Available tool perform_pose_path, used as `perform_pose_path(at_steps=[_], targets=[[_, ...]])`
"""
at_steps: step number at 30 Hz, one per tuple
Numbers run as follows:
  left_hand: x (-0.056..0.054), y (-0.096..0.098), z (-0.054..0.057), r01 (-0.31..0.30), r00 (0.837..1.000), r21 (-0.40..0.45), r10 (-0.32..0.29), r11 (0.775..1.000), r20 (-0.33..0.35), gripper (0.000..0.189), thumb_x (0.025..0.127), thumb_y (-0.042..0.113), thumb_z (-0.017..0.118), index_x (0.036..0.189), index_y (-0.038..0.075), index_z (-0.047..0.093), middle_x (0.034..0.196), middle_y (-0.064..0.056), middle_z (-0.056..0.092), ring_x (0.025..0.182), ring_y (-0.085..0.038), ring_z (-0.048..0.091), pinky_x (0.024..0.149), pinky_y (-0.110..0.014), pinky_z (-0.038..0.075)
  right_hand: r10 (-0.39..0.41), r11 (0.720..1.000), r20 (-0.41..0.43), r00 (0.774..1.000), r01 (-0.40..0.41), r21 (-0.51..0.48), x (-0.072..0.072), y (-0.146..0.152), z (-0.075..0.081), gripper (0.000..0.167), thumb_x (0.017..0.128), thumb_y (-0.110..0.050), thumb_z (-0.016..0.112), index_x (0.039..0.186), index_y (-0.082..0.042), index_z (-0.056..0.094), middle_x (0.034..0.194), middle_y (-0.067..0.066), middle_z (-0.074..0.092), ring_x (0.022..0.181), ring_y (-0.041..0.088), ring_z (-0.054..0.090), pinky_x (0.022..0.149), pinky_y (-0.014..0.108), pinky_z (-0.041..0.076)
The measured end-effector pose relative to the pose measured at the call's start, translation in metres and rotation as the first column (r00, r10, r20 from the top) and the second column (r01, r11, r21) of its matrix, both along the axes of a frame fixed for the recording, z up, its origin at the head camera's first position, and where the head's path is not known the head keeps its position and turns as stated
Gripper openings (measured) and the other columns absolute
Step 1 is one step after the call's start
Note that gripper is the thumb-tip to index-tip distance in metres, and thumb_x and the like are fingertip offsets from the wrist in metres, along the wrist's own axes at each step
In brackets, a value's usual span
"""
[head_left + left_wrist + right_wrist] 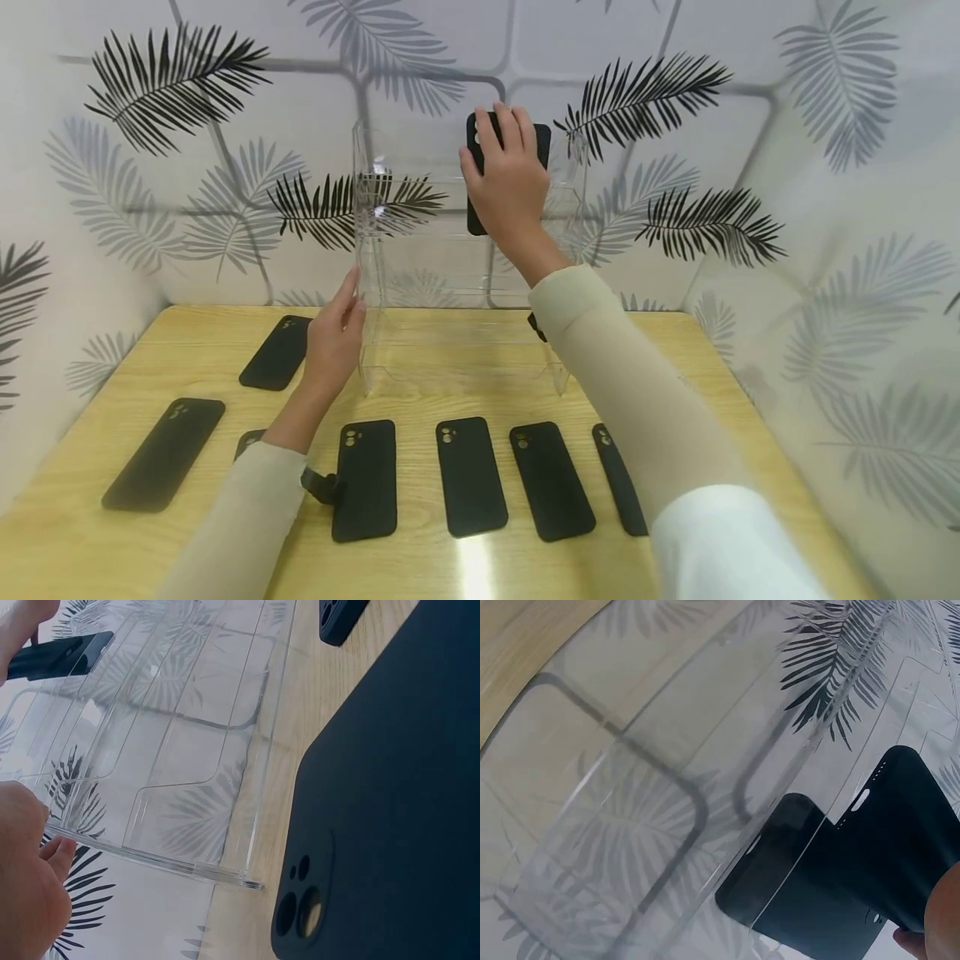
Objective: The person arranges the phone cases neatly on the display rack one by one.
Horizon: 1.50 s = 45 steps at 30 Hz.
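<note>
A clear tiered acrylic display rack (465, 333) stands on the table against the patterned wall. At its upper tier, my right hand (513, 179) holds a black phone case (476, 218), fingers spread over its back and thumb at its left edge. The right wrist view shows this phone case (904, 825) beside a second dark case shape (780, 877) seen through clear plastic; whether that is a reflection I cannot tell. My left hand (335, 337) grips the rack's left side panel, and in the left wrist view the fingertips (64, 859) lie at the panel's edge.
Several black phone cases lie on the wooden table (420, 567): a front row including one case (471, 475) near the middle, plus a case (165, 454) at far left and another case (276, 354) by my left hand. Leaf-patterned walls enclose the back and sides.
</note>
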<state>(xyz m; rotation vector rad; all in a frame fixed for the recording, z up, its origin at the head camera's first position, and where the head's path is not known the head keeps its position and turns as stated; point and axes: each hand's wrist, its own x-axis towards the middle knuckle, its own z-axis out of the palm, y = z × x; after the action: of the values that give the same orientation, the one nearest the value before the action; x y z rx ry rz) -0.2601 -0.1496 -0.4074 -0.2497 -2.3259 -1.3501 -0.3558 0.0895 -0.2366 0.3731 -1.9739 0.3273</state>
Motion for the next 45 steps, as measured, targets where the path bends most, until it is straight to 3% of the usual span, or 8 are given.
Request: perform_pose_path(at_steps=[9, 14, 16, 22, 27, 31, 35, 45], targets=[[-0.001, -0.002, 0.0, 0.005, 1.0, 0.002, -0.005, 1.0, -0.002, 0.053, 0.109, 0.026, 0.046, 0.158, 0.036, 0.03, 0.149, -0.015, 0.053, 0.131, -0.032, 0.056, 0.094, -0.048, 0.051, -0.035, 0.998, 0.089, 0.995, 0.039, -0.041, -0.012, -0.021, 0.011, 0.05, 0.105, -0.043, 0.051, 0.146, -0.016, 0.054, 0.149, 0.005, 0.051, 0.145, 0.022, 0.039, 0.072, 0.041, 0.06], [-0.001, -0.003, 0.0, -0.009, 1.0, -0.015, 0.008, 1.0, -0.017, 0.054, 0.109, 0.022, 0.047, 0.158, 0.034, 0.03, 0.146, -0.018, 0.055, 0.115, -0.033, 0.061, 0.083, -0.044, 0.046, -0.053, 0.998, 0.131, 0.99, 0.058, -0.037, -0.016, -0.03, 0.018, 0.051, 0.104, -0.042, 0.054, 0.147, -0.015, 0.051, 0.15, 0.005, 0.049, 0.147, 0.022, 0.036, 0.076, 0.04, 0.06], [-0.001, -0.003, 0.001, -0.012, 1.0, -0.022, 0.011, 1.0, -0.023, 0.054, 0.108, 0.021, 0.047, 0.158, 0.033, 0.031, 0.144, -0.018, 0.056, 0.113, -0.033, 0.061, 0.084, -0.045, 0.048, -0.07, 0.997, 0.148, 0.986, 0.075, -0.03, -0.018, -0.033, 0.018, 0.052, 0.103, -0.042, 0.055, 0.148, -0.016, 0.05, 0.15, 0.005, 0.048, 0.147, 0.021, 0.035, 0.075, 0.039, 0.06], [0.0, -0.005, 0.0, -0.022, 0.999, -0.031, 0.022, 0.999, -0.024, 0.052, 0.109, 0.026, 0.046, 0.158, 0.033, 0.031, 0.146, -0.018, 0.055, 0.129, -0.035, 0.057, 0.099, -0.053, 0.05, -0.119, 0.991, 0.194, 0.974, 0.127, -0.03, -0.021, -0.043, 0.012, 0.055, 0.103, -0.045, 0.056, 0.149, -0.017, 0.048, 0.149, 0.003, 0.046, 0.144, 0.019, 0.036, 0.074, 0.039, 0.06], [0.0, -0.004, -0.001, -0.019, 1.0, -0.03, 0.019, 0.999, -0.022, 0.052, 0.109, 0.027, 0.045, 0.159, 0.033, 0.031, 0.147, -0.018, 0.054, 0.129, -0.035, 0.056, 0.1, -0.054, 0.049, -0.16, 0.985, 0.185, 0.97, 0.17, -0.039, -0.023, -0.049, 0.005, 0.054, 0.102, -0.046, 0.057, 0.147, -0.018, 0.05, 0.146, 0.003, 0.048, 0.141, 0.019, 0.039, 0.074, 0.037, 0.06], [0.0, -0.003, -0.002, -0.015, 1.0, -0.024, 0.015, 1.0, -0.018, 0.052, 0.109, 0.027, 0.045, 0.159, 0.033, 0.031, 0.149, -0.017, 0.052, 0.132, -0.034, 0.054, 0.1, -0.053, 0.05, -0.198, 0.979, 0.173, 0.965, 0.203, -0.013, -0.023, -0.052, 0.001, 0.053, 0.102, -0.045, 0.058, 0.146, -0.017, 0.051, 0.145, 0.004, 0.049, 0.14, 0.02, 0.041, 0.093, 0.034, 0.057], [0.0, -0.002, -0.001, -0.014, 1.0, -0.024, 0.013, 1.0, -0.026, 0.052, 0.109, 0.026, 0.045, 0.159, 0.032, 0.031, 0.15, -0.017, 0.051, 0.132, -0.035, 0.054, 0.099, -0.053, 0.05, -0.235, 0.972, 0.198, 0.952, 0.231, 0.048, -0.023, -0.051, -0.002, 0.052, 0.103, -0.046, 0.054, 0.146, -0.016, 0.049, 0.146, 0.004, 0.048, 0.142, 0.02, 0.04, 0.111, 0.032, 0.045], [0.0, -0.001, 0.001, -0.015, 0.999, -0.033, 0.013, 0.999, -0.052, 0.052, 0.109, 0.023, 0.046, 0.159, 0.028, 0.032, 0.13, -0.022, 0.062, 0.103, -0.033, 0.06, 0.085, -0.047, 0.047, -0.259, 0.965, 0.195, 0.946, 0.243, 0.103, -0.026, -0.053, -0.011, 0.054, 0.105, -0.045, 0.051, 0.15, -0.015, 0.047, 0.151, 0.007, 0.047, 0.146, 0.023, 0.038, 0.122, 0.029, 0.029]])
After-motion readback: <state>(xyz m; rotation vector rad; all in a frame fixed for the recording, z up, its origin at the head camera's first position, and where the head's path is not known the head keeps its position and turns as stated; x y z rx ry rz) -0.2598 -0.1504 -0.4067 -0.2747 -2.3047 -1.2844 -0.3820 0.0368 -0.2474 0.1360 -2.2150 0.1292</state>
